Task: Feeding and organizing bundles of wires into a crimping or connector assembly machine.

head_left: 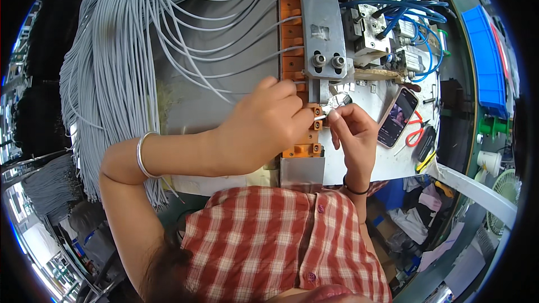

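Above the lower part of the orange block strip, both hands are brought close together. The left hand is held back upward, its elbow bent sharply and its forearm laid nearly level from the left; a silver bangle is worn below the wrist. Its fingers are curled tightly, and a short pale wire end is gripped there, protruding toward the right hand. That hand is raised from below, wrist fairly straight, thumb and index finger drawn to a narrow gap beside the wire's tip; whether the tip is pinched cannot be told. Grey cables are bundled at left, some being led to the strip. To the right, a phone is laid near red-handled scissors.
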### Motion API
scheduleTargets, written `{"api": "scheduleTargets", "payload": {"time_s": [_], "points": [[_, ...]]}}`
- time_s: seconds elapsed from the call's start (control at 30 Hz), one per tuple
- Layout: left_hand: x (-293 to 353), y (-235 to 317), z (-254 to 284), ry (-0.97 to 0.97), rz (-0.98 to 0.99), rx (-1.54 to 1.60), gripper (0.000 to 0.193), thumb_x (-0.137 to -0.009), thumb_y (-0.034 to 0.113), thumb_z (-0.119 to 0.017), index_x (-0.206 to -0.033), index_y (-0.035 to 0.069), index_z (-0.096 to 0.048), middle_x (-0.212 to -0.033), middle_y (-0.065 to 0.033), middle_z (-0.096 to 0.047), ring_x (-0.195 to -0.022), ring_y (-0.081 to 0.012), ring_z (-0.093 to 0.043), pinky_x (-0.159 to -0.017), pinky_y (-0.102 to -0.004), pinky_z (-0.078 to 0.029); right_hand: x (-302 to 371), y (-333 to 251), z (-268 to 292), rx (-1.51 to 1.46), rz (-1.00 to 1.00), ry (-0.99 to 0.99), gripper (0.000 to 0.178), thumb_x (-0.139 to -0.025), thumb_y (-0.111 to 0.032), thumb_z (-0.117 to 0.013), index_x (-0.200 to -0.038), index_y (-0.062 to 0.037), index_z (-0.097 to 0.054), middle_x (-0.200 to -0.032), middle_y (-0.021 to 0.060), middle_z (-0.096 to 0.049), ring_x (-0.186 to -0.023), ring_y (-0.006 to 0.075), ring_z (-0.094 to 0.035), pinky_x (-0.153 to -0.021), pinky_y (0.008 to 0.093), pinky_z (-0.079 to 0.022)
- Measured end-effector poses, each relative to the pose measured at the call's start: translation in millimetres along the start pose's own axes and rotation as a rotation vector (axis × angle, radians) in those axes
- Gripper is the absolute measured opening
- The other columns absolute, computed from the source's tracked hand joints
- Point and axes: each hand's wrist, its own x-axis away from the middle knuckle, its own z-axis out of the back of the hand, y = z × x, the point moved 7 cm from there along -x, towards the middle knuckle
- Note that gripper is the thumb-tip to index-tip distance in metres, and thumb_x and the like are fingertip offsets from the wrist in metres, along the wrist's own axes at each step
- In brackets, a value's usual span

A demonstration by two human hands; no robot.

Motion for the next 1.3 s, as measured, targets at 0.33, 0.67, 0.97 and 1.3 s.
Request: {"api": "scheduleTargets", "payload": {"time_s": [0.33,0.67,0.97,1.3], "points": [[3,-4,-7,-0.042,0.065,-0.072,0.016,-0.061,0.002,-0.060,-0.072,0.006,-0.049,-0.066,-0.0045,-0.049,-0.072,-0.0204,-0.050,-0.063,-0.0321,-0.037,-3,14,-5,-0.073,-0.208,-0.192,0.009,-0.088,-0.012,-0.053,-0.083,-0.0049,-0.050,-0.062,-0.0021,-0.048,-0.046,0.0004,-0.035,-0.040,0.0151,-0.023],[49,-63,45,-0.830,0.374,-0.347,0.007,-0.064,0.007,-0.057,-0.063,0.004,-0.063,-0.079,-0.0146,-0.063,-0.085,-0.0286,-0.060,-0.070,-0.0386,-0.048,12,-8,11,-0.005,-0.047,-0.013,0.010,-0.088,-0.009,-0.052,-0.094,-0.0018,-0.054,-0.063,-0.0036,-0.046,-0.049,-0.0002,-0.034,-0.041,0.0147,-0.023],[85,-112,116,-0.510,-0.004,-0.979,0.008,-0.067,0.004,-0.053,-0.062,0.007,-0.059,-0.079,-0.0107,-0.056,-0.088,-0.0239,-0.053,-0.106,-0.0391,-0.028,28,-19,0,0.005,0.024,-0.092,0.010,-0.089,-0.010,-0.052,-0.093,-0.0004,-0.053,-0.063,-0.0030,-0.046,-0.048,-0.0002,-0.034,-0.041,0.0151,-0.023],[139,15,32,-0.874,-0.136,-0.097,0.004,-0.069,0.011,-0.057,-0.066,0.011,-0.055,-0.062,-0.0027,-0.055,-0.068,-0.0202,-0.056,-0.068,-0.0300,-0.040,39,-16,3,0.051,0.031,-0.060,0.011,-0.089,-0.010,-0.052,-0.088,0.0001,-0.055,-0.061,-0.0024,-0.047,-0.045,0.0003,-0.035,-0.041,0.0150,-0.025]]}}
